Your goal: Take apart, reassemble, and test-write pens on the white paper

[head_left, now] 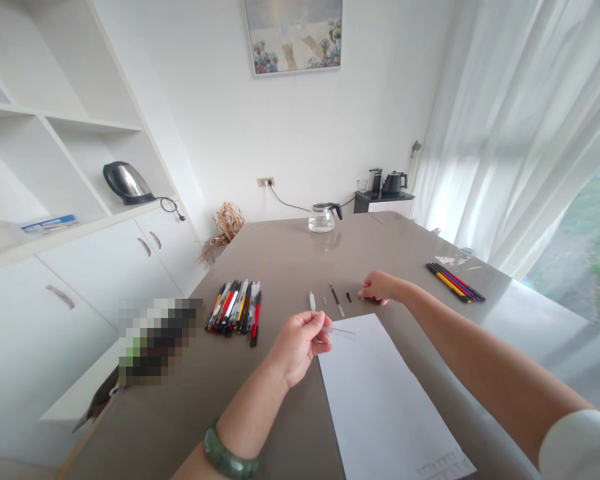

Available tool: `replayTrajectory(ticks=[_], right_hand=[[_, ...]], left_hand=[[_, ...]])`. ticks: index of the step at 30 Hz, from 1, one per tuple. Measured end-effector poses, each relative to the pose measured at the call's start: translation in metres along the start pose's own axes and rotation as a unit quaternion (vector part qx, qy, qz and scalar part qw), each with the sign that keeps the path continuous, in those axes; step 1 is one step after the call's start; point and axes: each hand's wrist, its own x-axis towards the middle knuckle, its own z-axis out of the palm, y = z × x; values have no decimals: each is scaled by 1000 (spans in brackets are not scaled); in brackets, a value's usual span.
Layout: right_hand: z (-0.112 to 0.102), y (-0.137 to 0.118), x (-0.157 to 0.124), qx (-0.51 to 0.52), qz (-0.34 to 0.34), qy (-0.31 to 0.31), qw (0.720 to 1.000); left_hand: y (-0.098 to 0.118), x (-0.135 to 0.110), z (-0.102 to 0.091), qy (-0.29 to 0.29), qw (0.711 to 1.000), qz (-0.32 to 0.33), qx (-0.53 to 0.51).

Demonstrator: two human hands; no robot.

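My left hand (307,339) is closed in a pinch above the top of a white paper sheet (380,387). It holds a thin translucent pen part (344,331) that points to the right. My right hand (379,287) reaches to the tabletop with its fingers closed together; a small piece may be at the fingertips, but I cannot make it out. Between the hands lie loose pen parts in a row: a clear whitish barrel (312,301), a small spring-like piece (325,301), a refill (337,300) and a short black piece (349,297).
Many pens (233,307) lie bunched on the table's left. Several more pens (455,283) lie side by side at the right. A glass pot (322,219) stands at the far edge of the brown table (280,253). A steel kettle (127,183) sits on the left shelf.
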Motion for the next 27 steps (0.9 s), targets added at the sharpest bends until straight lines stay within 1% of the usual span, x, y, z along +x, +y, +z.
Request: replayTrajectory(ticks=[8, 12, 15, 17, 19, 20, 21, 22, 23, 25, 27], right_hand=[[2, 0, -1, -3, -5, 16, 1000], [1, -5, -8, -6, -11, 42, 999], [0, -13, -22, -8, -36, 104, 994], [4, -19, -39, -6, -63, 153, 986], [13, -25, -61, 3, -95, 169, 981], [19, -28, -73, 13, -120, 158, 980], [25, -30, -84, 50, -165, 120, 978], [32, -33, -95, 93, -194, 75, 974], [38, -35, -104, 133, -212, 46, 967], [49, -38, -117, 208, -237, 13, 949], [56, -41, -122, 274, -256, 5, 927]], left_hand=[[0, 0, 0, -1, 1000, -2, -4], [-1, 1, 0, -3, 1000, -2, -4], [0, 1, 0, 0, 1000, 1, -10], [1, 0, 0, 3, 1000, 4, -20], [2, 0, 1, 2, 999, 6, -34], [2, -1, 2, 1, 999, 7, -41], [2, -1, 2, 1, 999, 8, -50], [2, -1, 2, 3, 998, 10, -59], [2, 0, 2, 7, 998, 13, -66], [1, 1, 2, 18, 998, 18, -65], [-1, 2, 2, 24, 999, 18, -40]])
